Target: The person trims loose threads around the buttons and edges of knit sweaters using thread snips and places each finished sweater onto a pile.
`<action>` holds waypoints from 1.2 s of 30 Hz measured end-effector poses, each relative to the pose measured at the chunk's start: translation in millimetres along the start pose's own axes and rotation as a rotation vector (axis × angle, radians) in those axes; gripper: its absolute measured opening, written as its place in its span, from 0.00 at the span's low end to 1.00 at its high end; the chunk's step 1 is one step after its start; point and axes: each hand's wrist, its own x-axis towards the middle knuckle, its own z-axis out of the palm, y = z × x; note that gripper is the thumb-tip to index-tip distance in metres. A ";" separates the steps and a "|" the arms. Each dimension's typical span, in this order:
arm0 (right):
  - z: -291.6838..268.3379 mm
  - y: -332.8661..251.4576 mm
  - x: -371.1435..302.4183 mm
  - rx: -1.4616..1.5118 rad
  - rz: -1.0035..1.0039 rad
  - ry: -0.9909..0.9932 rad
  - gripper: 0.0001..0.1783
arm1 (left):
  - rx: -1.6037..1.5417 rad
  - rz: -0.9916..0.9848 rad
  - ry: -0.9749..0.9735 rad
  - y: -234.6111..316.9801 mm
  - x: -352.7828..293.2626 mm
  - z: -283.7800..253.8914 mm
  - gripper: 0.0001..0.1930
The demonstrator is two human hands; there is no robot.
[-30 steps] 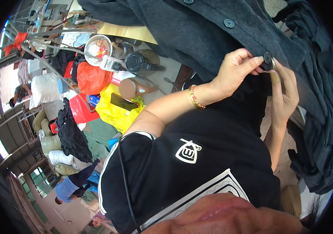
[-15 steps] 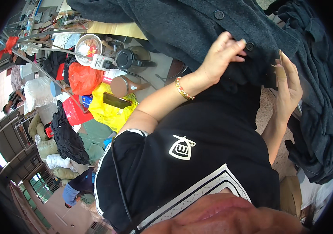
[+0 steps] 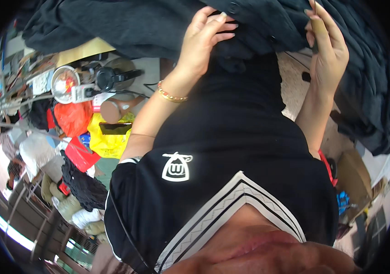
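Overhead, both hands (image 3: 204, 41) pinch a dark coat (image 3: 149, 23) above a cluttered table (image 3: 83, 50).

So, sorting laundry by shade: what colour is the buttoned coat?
Dark charcoal grey coat, clearest in the head view.

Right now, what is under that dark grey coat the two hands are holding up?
Under the dark grey coat, the left hand and right hand grip its fabric over a black shirt. A table corner pokes out at the left; the rest is covered.
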 end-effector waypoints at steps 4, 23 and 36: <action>0.2 -4.1 -1.5 0.063 0.068 0.141 0.14 | 0.077 -0.165 -0.181 -12.6 -1.4 3.9 0.17; -9.2 -1.6 -7.3 0.105 0.158 0.097 0.15 | 0.228 -0.143 -0.394 3.8 -5.1 17.5 0.15; -19.4 4.1 -5.5 -0.029 0.202 0.138 0.17 | 1.438 0.631 0.840 115.3 -9.6 -119.9 0.51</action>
